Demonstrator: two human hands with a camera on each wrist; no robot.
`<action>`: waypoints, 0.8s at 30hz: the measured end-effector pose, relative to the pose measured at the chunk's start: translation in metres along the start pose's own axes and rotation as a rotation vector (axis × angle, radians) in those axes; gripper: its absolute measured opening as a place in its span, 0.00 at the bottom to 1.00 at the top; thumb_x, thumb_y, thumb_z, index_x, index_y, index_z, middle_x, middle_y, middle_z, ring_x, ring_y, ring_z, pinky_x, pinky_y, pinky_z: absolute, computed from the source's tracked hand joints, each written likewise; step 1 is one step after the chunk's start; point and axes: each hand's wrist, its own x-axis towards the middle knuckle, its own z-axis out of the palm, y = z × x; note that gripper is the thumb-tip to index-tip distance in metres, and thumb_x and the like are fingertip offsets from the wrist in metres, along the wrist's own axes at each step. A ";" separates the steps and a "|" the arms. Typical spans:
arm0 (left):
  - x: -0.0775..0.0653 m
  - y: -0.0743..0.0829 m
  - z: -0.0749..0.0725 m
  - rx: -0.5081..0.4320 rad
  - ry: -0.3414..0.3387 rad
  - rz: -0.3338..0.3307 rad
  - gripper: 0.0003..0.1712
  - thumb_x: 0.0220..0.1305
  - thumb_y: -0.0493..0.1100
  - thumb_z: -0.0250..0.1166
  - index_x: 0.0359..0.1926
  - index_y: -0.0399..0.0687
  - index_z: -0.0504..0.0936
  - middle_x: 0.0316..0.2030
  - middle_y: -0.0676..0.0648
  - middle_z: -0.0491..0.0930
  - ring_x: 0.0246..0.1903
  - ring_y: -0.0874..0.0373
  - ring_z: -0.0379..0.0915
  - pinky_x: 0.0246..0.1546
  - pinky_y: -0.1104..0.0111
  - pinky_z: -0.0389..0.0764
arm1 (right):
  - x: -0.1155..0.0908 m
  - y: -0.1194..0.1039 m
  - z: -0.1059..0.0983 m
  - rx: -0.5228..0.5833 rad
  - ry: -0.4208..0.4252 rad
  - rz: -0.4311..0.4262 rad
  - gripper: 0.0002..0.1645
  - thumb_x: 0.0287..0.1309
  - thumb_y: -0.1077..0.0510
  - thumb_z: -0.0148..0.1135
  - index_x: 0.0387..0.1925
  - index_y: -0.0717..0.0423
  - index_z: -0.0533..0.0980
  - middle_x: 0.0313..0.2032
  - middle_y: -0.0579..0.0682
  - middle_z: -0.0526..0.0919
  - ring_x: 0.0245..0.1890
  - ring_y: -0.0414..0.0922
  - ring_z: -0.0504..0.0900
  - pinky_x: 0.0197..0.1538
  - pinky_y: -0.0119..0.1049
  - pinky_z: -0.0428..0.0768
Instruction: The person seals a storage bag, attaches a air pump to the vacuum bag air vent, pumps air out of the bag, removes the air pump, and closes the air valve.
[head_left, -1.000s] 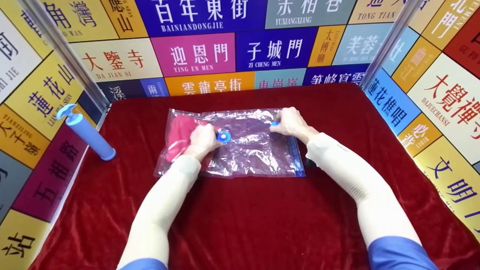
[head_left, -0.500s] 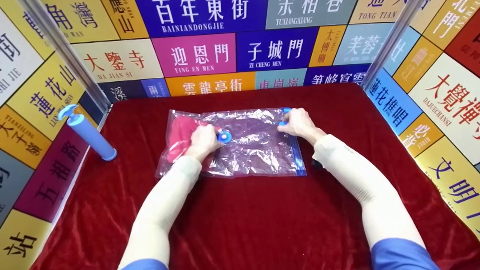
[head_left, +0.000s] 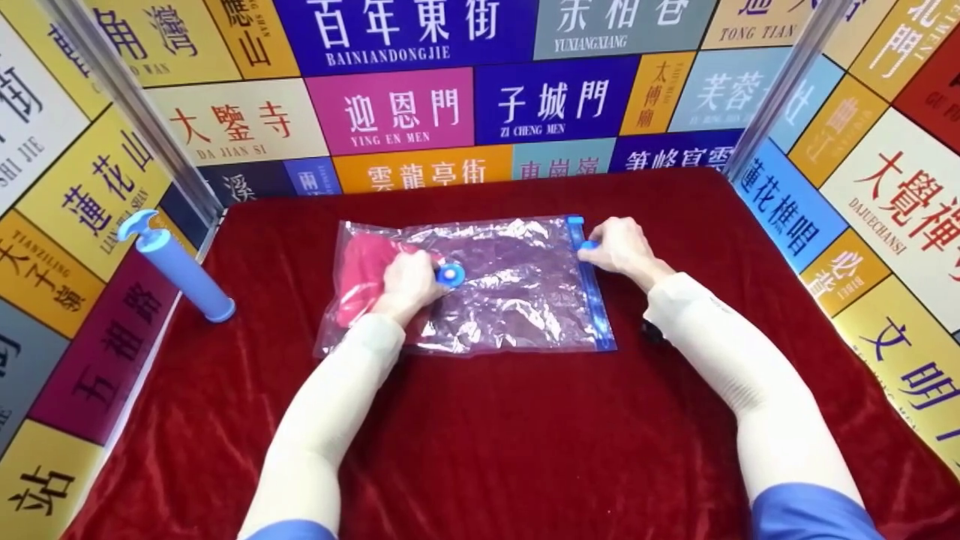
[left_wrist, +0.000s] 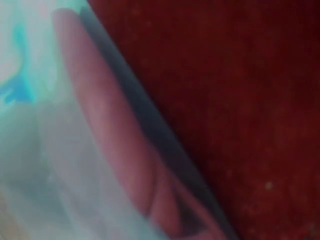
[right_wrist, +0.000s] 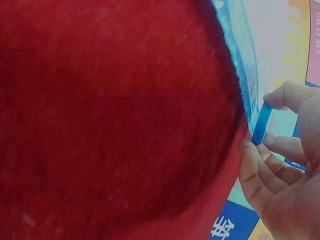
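A clear vacuum storage bag [head_left: 510,300] lies flat on the red cloth, with folded pink fabric [head_left: 360,274] inside its left end. Toward its middle is a round blue valve [head_left: 450,275] with a pale centre. My left hand [head_left: 411,281] is over the bag, fingers curled at the valve's left edge, gripping there; the left wrist view is blurred. Just past the bag's blue zip strip [head_left: 596,307], my right hand [head_left: 619,244] pinches a small blue valve cap [right_wrist: 262,124] between thumb and fingers. A blue zip slider [head_left: 575,220] sits at the strip's far end.
A light blue hand pump [head_left: 184,274] stands tilted in view at the left side of the table. A small black object [head_left: 651,330] shows partly behind my right forearm. Panels with large characters [head_left: 390,112] wall in the back and sides of the red-covered table [head_left: 487,450].
My right hand has moved right with the blue cap, from over the bag to just beyond the zip strip, uncovering the slider. The left hand has stayed at the valve.
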 end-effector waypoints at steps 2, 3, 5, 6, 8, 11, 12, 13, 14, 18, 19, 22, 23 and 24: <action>0.000 0.000 0.000 -0.003 0.008 0.008 0.26 0.52 0.59 0.83 0.47 0.50 0.92 0.43 0.38 0.89 0.45 0.39 0.84 0.48 0.48 0.85 | -0.001 0.004 -0.002 -0.005 0.006 0.013 0.28 0.48 0.44 0.75 0.46 0.58 0.89 0.47 0.60 0.90 0.47 0.58 0.85 0.53 0.56 0.84; 0.000 0.000 0.000 -0.006 0.010 0.009 0.26 0.51 0.60 0.83 0.47 0.51 0.92 0.43 0.38 0.89 0.45 0.39 0.84 0.49 0.48 0.85 | -0.002 0.006 -0.003 -0.007 0.006 0.018 0.27 0.49 0.44 0.75 0.46 0.58 0.89 0.47 0.60 0.90 0.46 0.59 0.85 0.52 0.57 0.84; 0.000 0.000 -0.001 -0.010 0.013 0.011 0.26 0.51 0.60 0.83 0.46 0.51 0.93 0.43 0.38 0.89 0.46 0.38 0.84 0.49 0.48 0.85 | -0.002 0.010 -0.004 -0.015 0.006 0.036 0.26 0.49 0.44 0.74 0.46 0.57 0.89 0.46 0.59 0.89 0.45 0.58 0.84 0.51 0.57 0.84; 0.000 -0.001 -0.001 -0.012 0.015 0.010 0.26 0.51 0.60 0.83 0.46 0.51 0.93 0.43 0.38 0.89 0.45 0.38 0.84 0.48 0.48 0.85 | -0.003 0.012 -0.005 -0.019 0.007 0.046 0.26 0.49 0.43 0.74 0.45 0.56 0.89 0.45 0.59 0.89 0.45 0.58 0.84 0.50 0.56 0.84; 0.000 0.000 0.000 -0.012 0.016 0.004 0.25 0.51 0.59 0.83 0.45 0.51 0.92 0.43 0.38 0.89 0.45 0.38 0.84 0.48 0.48 0.85 | -0.003 0.016 -0.006 -0.021 0.004 0.061 0.25 0.50 0.44 0.74 0.45 0.56 0.88 0.44 0.59 0.88 0.43 0.58 0.83 0.49 0.55 0.83; -0.001 -0.001 0.000 -0.012 0.017 0.000 0.25 0.52 0.58 0.83 0.45 0.49 0.91 0.42 0.38 0.89 0.44 0.38 0.84 0.47 0.48 0.85 | -0.005 0.023 -0.008 -0.026 0.004 0.078 0.24 0.51 0.44 0.74 0.44 0.57 0.88 0.43 0.59 0.87 0.41 0.57 0.82 0.47 0.54 0.83; -0.001 -0.001 0.000 -0.012 0.017 -0.002 0.25 0.52 0.58 0.83 0.45 0.49 0.91 0.42 0.38 0.89 0.44 0.38 0.84 0.47 0.48 0.85 | -0.006 0.025 -0.009 -0.026 0.004 0.080 0.24 0.52 0.44 0.74 0.45 0.57 0.88 0.43 0.59 0.87 0.41 0.57 0.82 0.47 0.54 0.83; -0.001 -0.001 0.001 -0.013 0.016 -0.002 0.25 0.52 0.57 0.83 0.46 0.48 0.91 0.42 0.38 0.89 0.44 0.38 0.84 0.48 0.48 0.85 | -0.006 0.027 -0.009 -0.026 0.005 0.082 0.24 0.52 0.45 0.74 0.45 0.58 0.88 0.43 0.59 0.87 0.41 0.57 0.82 0.47 0.54 0.83; -0.001 -0.001 0.001 -0.014 0.014 -0.003 0.25 0.52 0.57 0.83 0.46 0.48 0.90 0.43 0.37 0.89 0.44 0.38 0.84 0.48 0.48 0.85 | -0.007 0.028 -0.010 -0.026 0.006 0.084 0.25 0.52 0.45 0.74 0.45 0.58 0.88 0.43 0.60 0.87 0.42 0.58 0.82 0.48 0.54 0.83; 0.000 -0.002 0.000 -0.009 0.014 -0.005 0.26 0.52 0.55 0.82 0.48 0.46 0.90 0.43 0.37 0.88 0.44 0.38 0.85 0.48 0.48 0.85 | -0.007 0.033 -0.012 -0.033 0.006 0.097 0.26 0.52 0.44 0.74 0.46 0.58 0.87 0.44 0.61 0.87 0.43 0.59 0.82 0.48 0.56 0.83; 0.000 -0.002 0.000 -0.009 0.015 -0.005 0.26 0.52 0.54 0.82 0.48 0.46 0.90 0.44 0.37 0.88 0.44 0.38 0.85 0.48 0.47 0.85 | -0.007 0.034 -0.012 -0.038 0.007 0.098 0.26 0.52 0.44 0.74 0.46 0.58 0.87 0.45 0.61 0.87 0.43 0.60 0.82 0.48 0.57 0.83; 0.000 -0.002 0.001 -0.012 0.018 -0.001 0.26 0.51 0.54 0.83 0.48 0.46 0.90 0.43 0.37 0.88 0.44 0.38 0.84 0.48 0.47 0.85 | -0.007 0.037 -0.012 -0.054 0.004 0.103 0.25 0.52 0.44 0.73 0.46 0.57 0.87 0.45 0.61 0.87 0.44 0.61 0.83 0.49 0.58 0.82; 0.000 -0.003 0.001 -0.014 0.017 -0.001 0.26 0.51 0.54 0.83 0.48 0.46 0.89 0.43 0.37 0.88 0.44 0.38 0.84 0.48 0.47 0.85 | -0.007 0.038 -0.012 -0.059 0.001 0.105 0.25 0.52 0.44 0.72 0.46 0.57 0.87 0.46 0.61 0.87 0.45 0.61 0.83 0.49 0.59 0.82; 0.000 -0.003 0.001 -0.016 0.016 0.000 0.27 0.51 0.54 0.83 0.48 0.46 0.89 0.43 0.37 0.88 0.44 0.38 0.84 0.48 0.47 0.85 | -0.008 0.039 -0.012 -0.061 -0.001 0.107 0.25 0.52 0.44 0.72 0.47 0.56 0.87 0.46 0.61 0.88 0.45 0.61 0.83 0.49 0.59 0.82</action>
